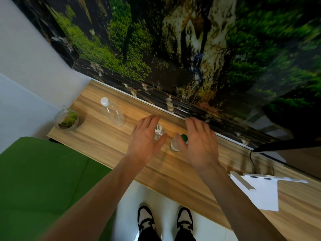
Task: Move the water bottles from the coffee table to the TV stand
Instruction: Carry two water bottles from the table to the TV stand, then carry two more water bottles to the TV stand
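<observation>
Three clear water bottles are standing upright on the wooden TV stand (104, 150): a white-capped bottle (112, 112) left, two smaller bottles (159, 132) (177, 143) side by side, one green-capped.

glass terrarium (68, 120) holding green moss, at far left end of wood top, well left of white box | white box (258, 192) lying flat on wood top | black cable (252, 160) just behind white box | green sofa (43, 185) far left of white box | black-and-white shoes (165, 221) on pale floor, below-left of white box

The TV stand (111, 150) shows striped light-brown woodgrain. On it, one clear bottle (112, 113) has a white cap, another (175, 144) a green one.
</observation>
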